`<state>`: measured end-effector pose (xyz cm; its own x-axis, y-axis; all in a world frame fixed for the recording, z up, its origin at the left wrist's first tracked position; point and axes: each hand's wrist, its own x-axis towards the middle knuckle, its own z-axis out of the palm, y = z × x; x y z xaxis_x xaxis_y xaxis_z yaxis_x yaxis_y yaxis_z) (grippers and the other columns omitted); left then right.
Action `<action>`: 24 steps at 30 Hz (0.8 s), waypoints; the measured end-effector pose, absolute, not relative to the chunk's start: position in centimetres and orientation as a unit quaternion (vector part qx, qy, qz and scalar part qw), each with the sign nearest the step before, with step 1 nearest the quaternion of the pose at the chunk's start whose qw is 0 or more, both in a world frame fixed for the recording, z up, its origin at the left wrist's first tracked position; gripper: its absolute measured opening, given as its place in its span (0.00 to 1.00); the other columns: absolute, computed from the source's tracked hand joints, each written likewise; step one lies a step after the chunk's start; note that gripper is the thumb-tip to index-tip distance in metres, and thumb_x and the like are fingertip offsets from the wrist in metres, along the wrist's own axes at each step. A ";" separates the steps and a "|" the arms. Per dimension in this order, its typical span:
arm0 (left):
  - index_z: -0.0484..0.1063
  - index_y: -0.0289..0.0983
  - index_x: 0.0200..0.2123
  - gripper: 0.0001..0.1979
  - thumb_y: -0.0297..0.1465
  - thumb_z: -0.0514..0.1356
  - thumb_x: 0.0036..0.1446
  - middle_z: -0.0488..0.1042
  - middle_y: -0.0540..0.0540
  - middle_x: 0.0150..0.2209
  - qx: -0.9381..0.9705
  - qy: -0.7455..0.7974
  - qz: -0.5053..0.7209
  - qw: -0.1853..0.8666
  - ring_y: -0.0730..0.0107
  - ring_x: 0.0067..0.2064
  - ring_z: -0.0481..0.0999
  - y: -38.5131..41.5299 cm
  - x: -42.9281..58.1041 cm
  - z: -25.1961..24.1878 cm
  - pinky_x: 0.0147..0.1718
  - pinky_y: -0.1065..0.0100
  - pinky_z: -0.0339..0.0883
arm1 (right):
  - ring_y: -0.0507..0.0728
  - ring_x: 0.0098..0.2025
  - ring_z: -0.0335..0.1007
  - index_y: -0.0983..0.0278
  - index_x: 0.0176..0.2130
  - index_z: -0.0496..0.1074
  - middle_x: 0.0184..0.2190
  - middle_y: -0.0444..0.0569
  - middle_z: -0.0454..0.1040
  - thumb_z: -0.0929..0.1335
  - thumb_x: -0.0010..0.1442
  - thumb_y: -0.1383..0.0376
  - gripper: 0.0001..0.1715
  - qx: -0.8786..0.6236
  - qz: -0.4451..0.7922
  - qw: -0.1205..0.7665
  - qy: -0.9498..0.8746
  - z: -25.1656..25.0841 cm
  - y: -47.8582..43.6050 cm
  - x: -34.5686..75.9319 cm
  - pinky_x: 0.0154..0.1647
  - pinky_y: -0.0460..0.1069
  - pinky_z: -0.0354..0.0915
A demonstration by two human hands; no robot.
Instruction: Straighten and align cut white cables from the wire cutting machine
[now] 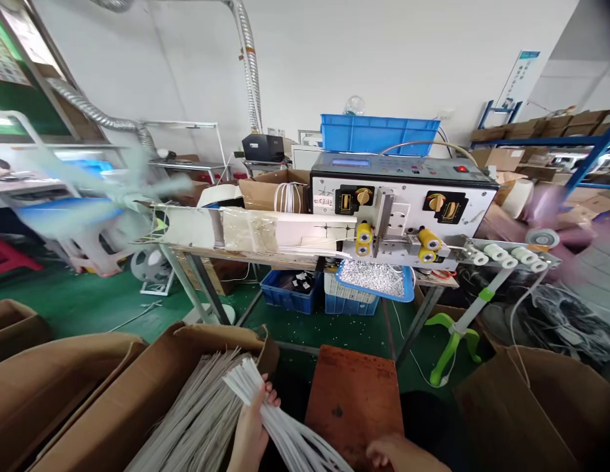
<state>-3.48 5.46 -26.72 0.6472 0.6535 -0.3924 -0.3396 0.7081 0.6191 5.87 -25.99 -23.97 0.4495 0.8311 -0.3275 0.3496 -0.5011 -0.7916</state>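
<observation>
My left hand (255,416) is wrapped around a bundle of white cut wires (297,432), close to its upper end. The bundle slants down to the right and runs out of the bottom of the head view. Left of it, a long cardboard box (113,400) holds many more loose wires (196,413). My right hand (390,452) is low at the bottom edge, over the near end of a reddish-brown wooden stool (356,400). Its fingers look bent but are blurred and partly cut off, and I see no wire in them.
A wire-cutting machine (405,203) with yellow rollers stands on a bench ahead. Below it are a blue tray of white scraps (373,278) and blue crates (289,292). A green-legged stand (462,341) and a cardboard box (545,400) are at right; a fan (137,177) at left.
</observation>
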 end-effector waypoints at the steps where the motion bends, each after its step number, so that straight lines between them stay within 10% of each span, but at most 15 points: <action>1: 0.73 0.37 0.39 0.22 0.32 0.74 0.38 0.66 0.53 0.27 0.259 0.309 0.286 0.869 0.79 0.24 0.64 5.4 -3.5 -26.8 0.21 0.76 0.64 | 0.60 0.35 0.74 0.57 0.36 0.77 0.32 0.45 0.76 0.71 0.47 0.65 0.12 -0.799 0.341 0.335 -0.364 -23.9 -25.2 6.4 0.36 0.52 0.68; 8: 0.74 0.38 0.38 0.23 0.33 0.75 0.37 0.66 0.53 0.27 0.262 0.303 0.295 0.867 0.79 0.24 0.63 4.9 -3.8 -27.0 0.22 0.76 0.64 | 0.56 0.41 0.72 0.61 0.51 0.70 0.47 0.53 0.73 0.67 0.62 0.57 0.19 -0.644 0.286 0.608 -0.365 -16.9 -16.2 11.6 0.40 0.52 0.69; 13: 0.75 0.40 0.37 0.19 0.34 0.74 0.39 0.68 0.51 0.30 0.279 0.308 0.290 0.862 0.75 0.24 0.64 4.3 -3.9 -25.8 0.21 0.72 0.64 | 0.55 0.44 0.71 0.60 0.51 0.68 0.59 0.53 0.63 0.72 0.54 0.53 0.27 -0.460 0.212 0.839 -0.199 -9.2 -8.6 16.7 0.42 0.51 0.70; 24: 0.71 0.35 0.46 0.24 0.36 0.71 0.48 0.66 0.51 0.29 0.319 0.204 0.260 0.888 0.79 0.25 0.60 0.7 -3.8 -19.6 0.25 0.74 0.59 | 0.54 0.47 0.68 0.62 0.42 0.71 0.46 0.48 0.73 0.68 0.55 0.51 0.21 -0.474 0.028 0.879 -0.045 -3.6 -1.5 21.5 0.39 0.46 0.64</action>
<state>-3.84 0.74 -19.58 0.7818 0.5920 -0.1959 -0.3321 0.6612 0.6726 21.55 -1.55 -3.62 0.9944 0.0915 0.0524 -0.0065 0.5494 -0.8356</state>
